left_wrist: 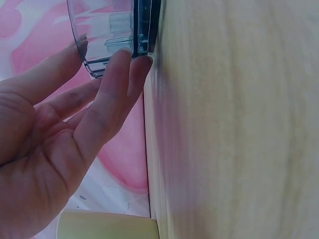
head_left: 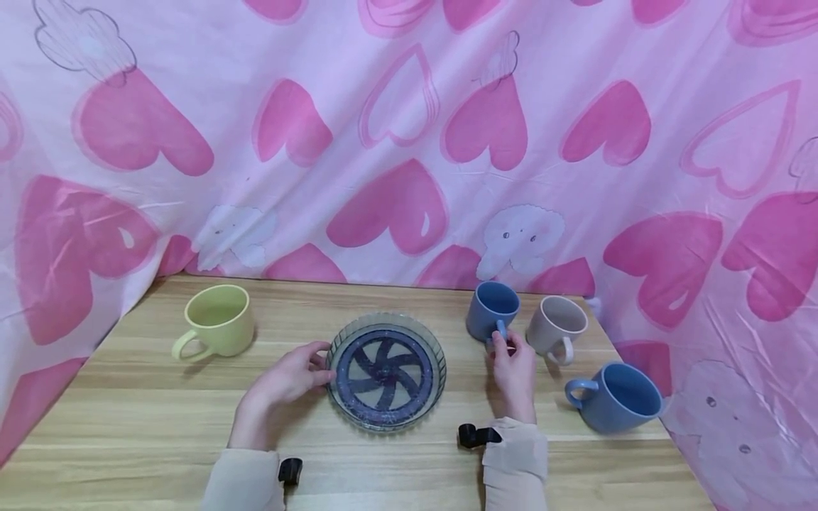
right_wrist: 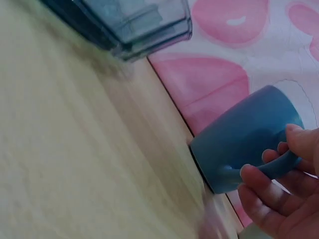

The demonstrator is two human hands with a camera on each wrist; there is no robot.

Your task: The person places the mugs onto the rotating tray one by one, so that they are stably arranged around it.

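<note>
A round clear tray (head_left: 441,355) with a ribbed wall and a dark pinwheel pattern in its base stands at the middle of the table. My left hand (head_left: 290,376) holds its left edge, the thumb at the rim and other fingertips low against the side wall (left_wrist: 102,40). To the right, my right hand (head_left: 514,365) pinches the handle of a blue mug (head_left: 482,312) between thumb and fingers. That mug (right_wrist: 244,134) is upright in the head view, its handle turned toward me. Right beside it stands a pale grey mug (head_left: 549,326).
A larger blue mug (head_left: 613,408) sits nearer me at the right edge, handle to the left. At the back left is a yellow-green mug (head_left: 226,330). A pink heart-print cloth (head_left: 383,177) hangs behind the wooden table (head_left: 147,426) and down both sides.
</note>
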